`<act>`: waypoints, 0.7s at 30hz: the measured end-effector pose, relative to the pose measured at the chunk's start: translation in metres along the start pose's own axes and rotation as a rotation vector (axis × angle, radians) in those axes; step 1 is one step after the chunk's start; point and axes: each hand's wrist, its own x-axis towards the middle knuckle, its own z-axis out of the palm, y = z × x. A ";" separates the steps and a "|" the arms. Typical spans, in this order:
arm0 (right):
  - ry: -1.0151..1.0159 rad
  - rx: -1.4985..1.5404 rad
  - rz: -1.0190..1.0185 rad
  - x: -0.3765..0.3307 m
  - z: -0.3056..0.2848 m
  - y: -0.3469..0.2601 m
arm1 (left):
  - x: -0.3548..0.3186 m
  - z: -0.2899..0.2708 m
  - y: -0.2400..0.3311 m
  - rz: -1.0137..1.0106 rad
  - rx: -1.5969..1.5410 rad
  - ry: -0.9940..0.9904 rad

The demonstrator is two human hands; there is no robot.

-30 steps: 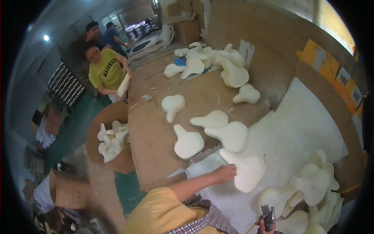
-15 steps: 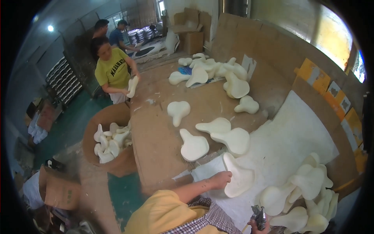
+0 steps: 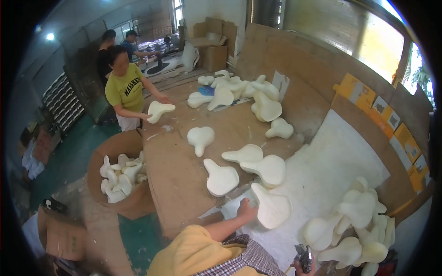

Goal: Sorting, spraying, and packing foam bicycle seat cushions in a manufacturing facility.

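My left hand [image 3: 247, 210] grips the left edge of a cream foam bicycle saddle pad [image 3: 274, 209], which lies over a white sheet [image 3: 324, 168]; the fingertips are partly hidden. Near the lower edge, my right hand [image 3: 305, 267] is closed around a dark tool with a silvery, wrapped-looking head [image 3: 304, 254]. Its exact kind is unclear. Just beyond the gripped pad lie two overlapping pads [image 3: 267, 170], a single pad [image 3: 222, 178] and another pad [image 3: 200, 139]. To the right of my right hand is a heap of pads [image 3: 359, 216].
The cardboard-covered table [image 3: 179, 184] has another pile of pads [image 3: 221, 94] toward the back. A cardboard bin [image 3: 99, 165] of pads stands at its left side. Across the table, a person in a yellow shirt [image 3: 131, 87] holds a pad [image 3: 159, 110]. Cardboard walls [image 3: 313, 60] line the right.
The whole view has shifted slightly. My left hand and its pad have moved a little up against the table. The person opposite has turned their pad from upright to sideways.
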 end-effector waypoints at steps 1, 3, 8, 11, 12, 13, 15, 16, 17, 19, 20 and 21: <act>0.008 -0.006 0.007 -0.002 0.001 0.000 | 0.002 0.004 -0.003 -0.155 0.010 0.044; 0.007 -0.024 -0.006 -0.005 0.001 -0.001 | 0.008 0.011 -0.012 -0.408 -0.141 -0.267; 0.058 0.015 -0.039 -0.019 0.009 -0.010 | -0.012 0.037 -0.019 -0.600 -0.399 -0.665; 0.030 0.071 -0.043 -0.026 0.006 -0.005 | -0.016 0.041 -0.012 -0.525 -0.381 -0.531; 0.041 0.113 -0.053 -0.030 0.007 -0.007 | -0.017 0.039 -0.011 -0.527 -0.375 -0.537; 0.056 0.153 -0.061 -0.034 0.007 -0.009 | -0.022 0.033 -0.002 -0.499 -0.378 -0.511; 0.066 0.126 -0.055 -0.046 -0.002 -0.005 | -0.026 0.024 0.016 -0.474 -0.368 -0.501; 0.069 0.096 -0.060 -0.051 -0.008 -0.003 | -0.026 0.021 0.027 -0.439 -0.432 -0.555; 0.089 0.102 -0.054 -0.054 -0.015 -0.001 | -0.024 0.020 0.034 -0.403 -0.500 -0.609; 0.098 -0.095 0.177 -0.067 -0.031 0.000 | -0.014 0.022 0.039 -0.260 -0.445 -0.557; 0.072 0.023 0.034 -0.067 -0.030 -0.002 | -0.008 0.019 0.037 -0.198 -0.409 -0.554; 0.057 0.133 -0.114 -0.058 -0.030 -0.006 | -0.001 0.018 0.032 -0.170 -0.441 -0.496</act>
